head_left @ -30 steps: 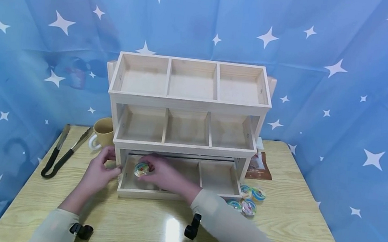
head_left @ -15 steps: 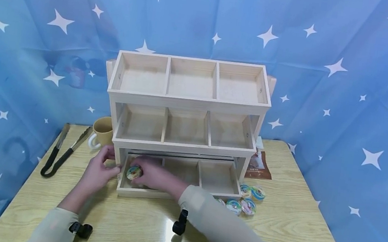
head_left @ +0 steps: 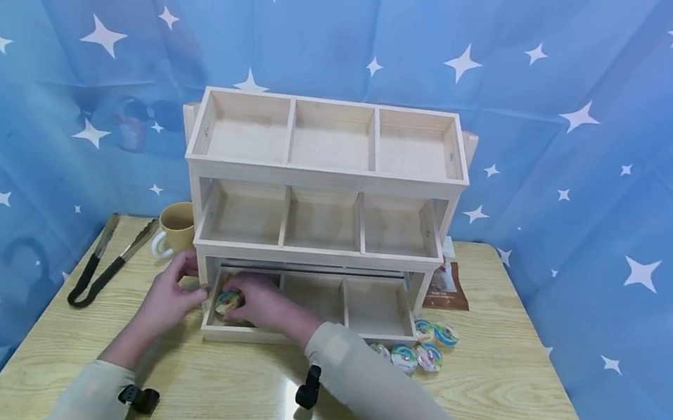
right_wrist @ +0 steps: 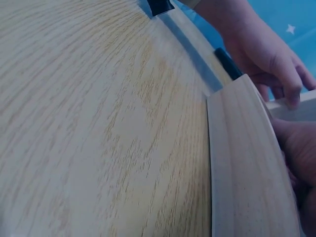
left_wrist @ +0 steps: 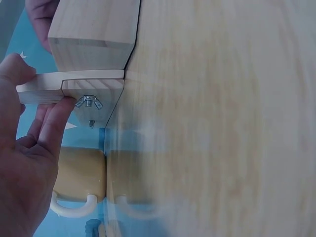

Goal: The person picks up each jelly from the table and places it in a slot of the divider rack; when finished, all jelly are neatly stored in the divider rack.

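Observation:
A pale wooden three-tier rack (head_left: 327, 181) stands mid-table in the head view, each tier split into three compartments. My right hand (head_left: 268, 306) reaches into the bottom tier's left compartment. Its fingers and thumb hold a small jelly cup (head_left: 228, 303) with a colourful printed lid, tilted toward the camera. At the rack's lower left side, my left hand (head_left: 168, 296) pinches the wooden upright (left_wrist: 42, 83) between thumb and fingers; a wing nut (left_wrist: 89, 101) shows beside them in the left wrist view. In the right wrist view the bottom tier's front board (right_wrist: 247, 158) hides part of the right hand.
Several more jelly cups (head_left: 403, 358) lie by the rack's lower right corner. Behind them is a brown packet (head_left: 449, 289). A tan mug (head_left: 177, 226) and black-handled tongs (head_left: 105, 272) are on the left. A blue star-printed cloth (head_left: 360, 29) hangs behind.
My right hand has carried the jelly cup left and slightly lower into the bottom left compartment. The left hand keeps its hold on the rack's side.

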`<state>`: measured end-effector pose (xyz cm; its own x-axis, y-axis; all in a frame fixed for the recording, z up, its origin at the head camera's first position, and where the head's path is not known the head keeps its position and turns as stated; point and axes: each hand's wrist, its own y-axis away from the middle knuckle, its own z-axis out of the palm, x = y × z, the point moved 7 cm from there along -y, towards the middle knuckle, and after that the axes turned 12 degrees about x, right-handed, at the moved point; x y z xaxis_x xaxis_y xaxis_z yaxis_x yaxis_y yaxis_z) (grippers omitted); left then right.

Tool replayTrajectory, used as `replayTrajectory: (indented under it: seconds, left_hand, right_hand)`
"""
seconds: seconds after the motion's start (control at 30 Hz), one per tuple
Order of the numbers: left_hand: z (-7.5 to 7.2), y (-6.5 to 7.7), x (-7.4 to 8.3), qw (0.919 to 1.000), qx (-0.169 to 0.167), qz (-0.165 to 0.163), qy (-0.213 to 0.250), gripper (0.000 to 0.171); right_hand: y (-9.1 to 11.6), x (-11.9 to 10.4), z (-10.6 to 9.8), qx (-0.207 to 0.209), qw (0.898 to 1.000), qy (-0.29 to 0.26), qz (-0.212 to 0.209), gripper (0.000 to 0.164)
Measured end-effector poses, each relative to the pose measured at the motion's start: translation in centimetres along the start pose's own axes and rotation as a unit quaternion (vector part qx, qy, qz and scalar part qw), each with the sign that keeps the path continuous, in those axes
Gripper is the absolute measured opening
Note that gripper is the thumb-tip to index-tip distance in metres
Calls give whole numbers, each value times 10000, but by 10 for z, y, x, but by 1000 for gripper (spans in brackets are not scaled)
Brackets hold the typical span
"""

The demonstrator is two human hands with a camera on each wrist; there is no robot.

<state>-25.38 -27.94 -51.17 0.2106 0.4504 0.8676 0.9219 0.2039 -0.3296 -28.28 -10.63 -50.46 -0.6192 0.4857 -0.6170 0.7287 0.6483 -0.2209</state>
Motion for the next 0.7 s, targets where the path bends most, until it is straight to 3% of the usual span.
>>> replayTrajectory:
  seconds: [0.33,0.57,0.7]
  left_hand:
    - [2,0,2,10000,-58,41,-6,54]
    - [3,2,3,9999,-121,-4,13,56]
    - [-2,3,6,10000,-47,4,-12,55]
  right_hand:
    - [9,7,-5,-75,9942,-917,552,55]
    - [35,4,-36,362,9981,-310,386,65]
    - [57,3,-59,618,9974,-311,188,56]
